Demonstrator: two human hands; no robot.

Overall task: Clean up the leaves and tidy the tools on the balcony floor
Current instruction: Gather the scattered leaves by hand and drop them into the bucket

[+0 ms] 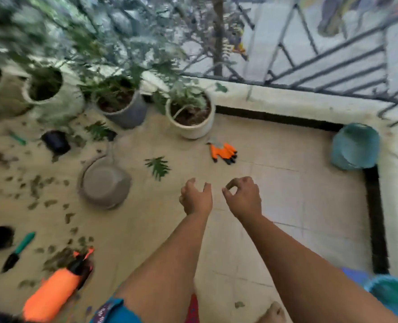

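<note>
Left hand [196, 198] and right hand [244, 197] loosely curled, empty; flat green fern-like leaf [158, 168] just beyond left hand looks light, limp (pinch the stem).

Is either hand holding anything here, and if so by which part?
Nothing. The left hand and right hand hang loosely curled above the floor, both empty.

I'm looking down on a balcony floor [275, 183] of pale beige tiles, blurred by motion. A black strip [377, 217] edges it along the top and right of the frame, against a low whitish kerb [286, 101]. Above that, upper right, dark metal railing bars [333, 66] slant across a bright grey surface beyond. Potted plants [190, 113] line the upper left, foliage spreading over the top. Daylight is soft and even.
</note>
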